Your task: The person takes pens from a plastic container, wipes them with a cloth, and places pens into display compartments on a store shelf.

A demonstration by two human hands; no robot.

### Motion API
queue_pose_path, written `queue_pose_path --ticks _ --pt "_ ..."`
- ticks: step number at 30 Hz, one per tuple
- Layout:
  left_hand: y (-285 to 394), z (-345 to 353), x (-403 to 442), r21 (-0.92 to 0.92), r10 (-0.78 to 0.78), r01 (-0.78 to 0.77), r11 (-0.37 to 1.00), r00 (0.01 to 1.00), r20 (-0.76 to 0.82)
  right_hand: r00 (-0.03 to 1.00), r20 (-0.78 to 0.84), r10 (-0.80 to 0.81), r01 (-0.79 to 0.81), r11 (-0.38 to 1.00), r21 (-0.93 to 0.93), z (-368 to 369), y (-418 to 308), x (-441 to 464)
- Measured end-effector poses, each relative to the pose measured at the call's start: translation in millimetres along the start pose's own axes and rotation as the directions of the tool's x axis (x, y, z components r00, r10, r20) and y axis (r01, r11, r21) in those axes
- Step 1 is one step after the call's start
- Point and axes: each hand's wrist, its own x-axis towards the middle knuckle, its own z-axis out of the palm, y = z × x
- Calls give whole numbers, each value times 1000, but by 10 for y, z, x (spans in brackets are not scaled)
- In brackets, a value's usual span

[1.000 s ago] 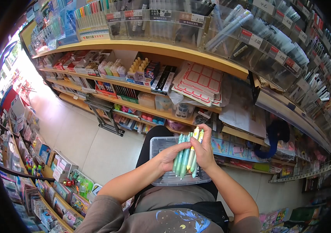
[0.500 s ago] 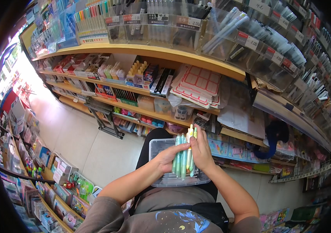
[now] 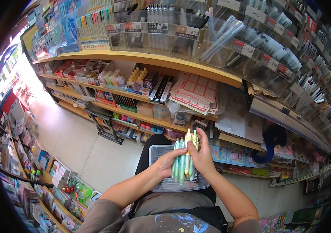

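Note:
Several pale green pens (image 3: 178,166) stand side by side in my left hand (image 3: 166,162), its thumb laid across them. My right hand (image 3: 202,156) is closed around a few more pens, among them a yellow pen (image 3: 187,158) and a green-topped one; its thumb presses on the yellow pen. The two bunches are close together, held roughly upright. Beneath both hands a clear plastic box (image 3: 155,152) rests on my lap, with more pens partly visible inside. My palms and fingers hide the lower parts of some pens.
Ahead rises a wooden shelf (image 3: 142,53) with clear bins of pens (image 3: 247,50) and price tags. Lower down are boxed goods and a stack of red-framed label sheets (image 3: 196,91). A dark folding stool (image 3: 104,122) stands left, near another goods rack (image 3: 53,194).
My right thumb has shifted on the pens, and the yellow pen now shows more of its length. Both hands and the box sit slightly lower in view.

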Motion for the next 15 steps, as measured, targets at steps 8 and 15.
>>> queue_pose_path --ticks 8,15 --pt "9 93 -31 -22 38 -37 999 998 59 984 -71 164 -145 965 217 -160 -177 -61" --pt "50 128 -51 -25 72 -70 997 989 130 895 159 417 -282 804 -524 -629 248 -390"
